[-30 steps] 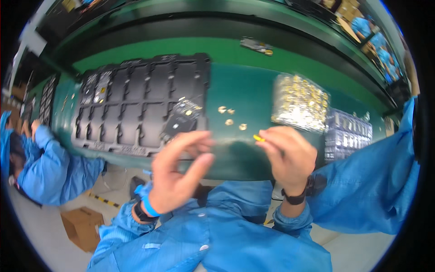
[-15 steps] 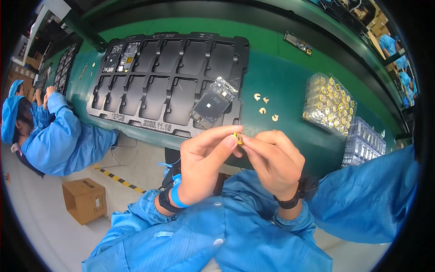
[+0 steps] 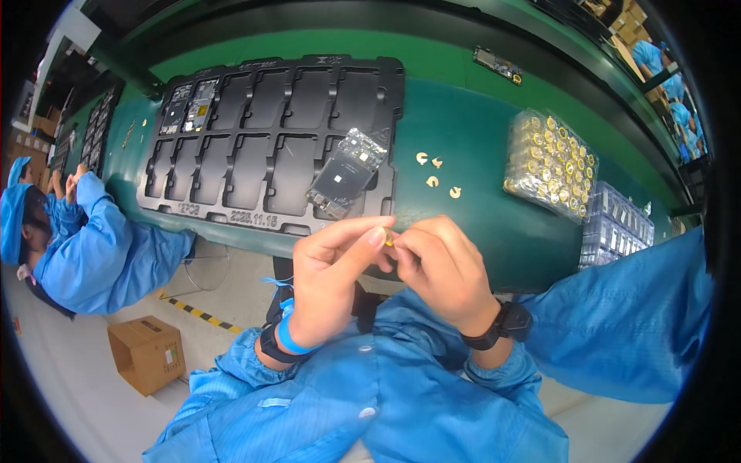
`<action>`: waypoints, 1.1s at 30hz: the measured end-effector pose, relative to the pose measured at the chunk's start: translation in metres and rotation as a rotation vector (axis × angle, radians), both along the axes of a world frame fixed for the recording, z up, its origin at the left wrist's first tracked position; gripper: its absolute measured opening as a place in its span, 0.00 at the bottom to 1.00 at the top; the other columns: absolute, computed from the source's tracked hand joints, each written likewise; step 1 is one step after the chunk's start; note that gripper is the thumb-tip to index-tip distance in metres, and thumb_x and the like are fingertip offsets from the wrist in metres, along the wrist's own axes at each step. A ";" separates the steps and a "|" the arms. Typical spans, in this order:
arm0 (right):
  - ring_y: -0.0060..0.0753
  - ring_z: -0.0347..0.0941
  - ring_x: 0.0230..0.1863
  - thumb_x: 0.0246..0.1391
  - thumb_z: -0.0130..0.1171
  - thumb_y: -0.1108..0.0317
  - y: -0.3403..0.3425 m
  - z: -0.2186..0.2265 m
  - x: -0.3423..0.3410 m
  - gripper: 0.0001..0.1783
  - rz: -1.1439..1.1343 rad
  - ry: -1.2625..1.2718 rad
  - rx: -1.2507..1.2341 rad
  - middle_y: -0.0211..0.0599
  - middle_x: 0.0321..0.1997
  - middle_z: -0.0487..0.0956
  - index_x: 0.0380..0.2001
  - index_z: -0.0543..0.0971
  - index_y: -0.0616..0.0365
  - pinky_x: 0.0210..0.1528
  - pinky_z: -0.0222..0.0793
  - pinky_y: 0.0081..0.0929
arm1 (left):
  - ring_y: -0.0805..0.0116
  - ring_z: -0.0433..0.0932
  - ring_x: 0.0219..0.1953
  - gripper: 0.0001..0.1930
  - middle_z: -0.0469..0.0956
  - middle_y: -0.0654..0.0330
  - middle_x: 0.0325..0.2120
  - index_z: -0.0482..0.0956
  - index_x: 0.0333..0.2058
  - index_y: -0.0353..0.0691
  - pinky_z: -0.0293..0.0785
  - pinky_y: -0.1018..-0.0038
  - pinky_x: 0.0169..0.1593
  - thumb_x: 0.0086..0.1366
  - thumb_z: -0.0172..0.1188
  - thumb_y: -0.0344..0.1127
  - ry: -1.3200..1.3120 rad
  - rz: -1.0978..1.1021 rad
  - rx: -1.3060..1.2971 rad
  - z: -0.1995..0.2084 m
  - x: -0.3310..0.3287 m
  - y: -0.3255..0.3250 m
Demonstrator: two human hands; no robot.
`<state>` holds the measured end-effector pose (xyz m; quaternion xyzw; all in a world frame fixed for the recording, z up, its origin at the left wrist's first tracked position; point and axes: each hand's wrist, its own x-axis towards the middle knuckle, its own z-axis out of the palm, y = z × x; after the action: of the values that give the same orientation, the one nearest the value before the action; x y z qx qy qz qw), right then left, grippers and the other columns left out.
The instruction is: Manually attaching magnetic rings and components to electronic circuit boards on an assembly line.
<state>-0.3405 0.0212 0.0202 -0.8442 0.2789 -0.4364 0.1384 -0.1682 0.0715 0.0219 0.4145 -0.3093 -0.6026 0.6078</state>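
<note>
Between both hands, at the table's near edge, is a small round coin cell (image 3: 388, 238) with a yellow rim. My left hand (image 3: 332, 270) pinches it between thumb and forefinger. My right hand (image 3: 449, 270) is closed, its thumb and forefinger tips touching the cell's right side and partly covering it. Just beyond my left hand, a circuit board (image 3: 341, 182) with a dark flat block lies tilted across the near right corner of a black moulded tray (image 3: 396, 92). Several small cream C-shaped pieces (image 3: 432, 182) lie on the green table beyond my right hand.
A clear pack of yellow-rimmed coin cells (image 3: 549, 163) stands at the right, with clear plastic trays (image 3: 615, 231) beside it. Another board (image 3: 498, 63) lies at the back. Two boards (image 3: 201, 106) fill the tray's far left pockets. A person in blue (image 3: 93, 231) sits at the left.
The coin cell has turned so less of its face shows. My right fingers have closed in over it. The whole view has shifted slightly, moving the table items left.
</note>
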 end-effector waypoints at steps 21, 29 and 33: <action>0.39 0.73 0.30 0.47 0.66 0.75 -0.060 -0.021 -0.015 0.14 -0.049 -0.041 0.131 0.41 0.36 0.69 0.36 0.73 0.64 0.33 0.73 0.31 | 0.70 0.79 0.35 0.15 0.81 0.55 0.35 0.78 0.51 0.24 0.73 0.75 0.41 0.75 0.55 0.32 -0.184 -0.075 0.043 -0.024 -0.013 -0.057; 0.40 0.69 0.32 0.48 0.67 0.72 -0.089 -0.038 -0.043 0.15 0.052 -0.100 0.254 0.39 0.36 0.67 0.36 0.71 0.63 0.34 0.71 0.33 | 0.67 0.80 0.37 0.12 0.83 0.49 0.38 0.80 0.52 0.22 0.76 0.75 0.44 0.74 0.56 0.22 -0.351 -0.084 0.033 -0.018 -0.040 -0.082; 0.39 0.70 0.33 0.48 0.66 0.71 -0.091 -0.045 -0.042 0.15 0.036 -0.079 0.325 0.39 0.37 0.67 0.35 0.71 0.63 0.36 0.72 0.33 | 0.68 0.79 0.35 0.10 0.84 0.50 0.35 0.81 0.49 0.23 0.75 0.75 0.43 0.73 0.59 0.23 -0.524 -0.081 0.010 -0.020 -0.041 -0.082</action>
<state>-0.3826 -0.0696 -0.0251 -0.7977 0.3249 -0.4158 0.2918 -0.2090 -0.0100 0.0019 0.5469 -0.4694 -0.4999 0.4802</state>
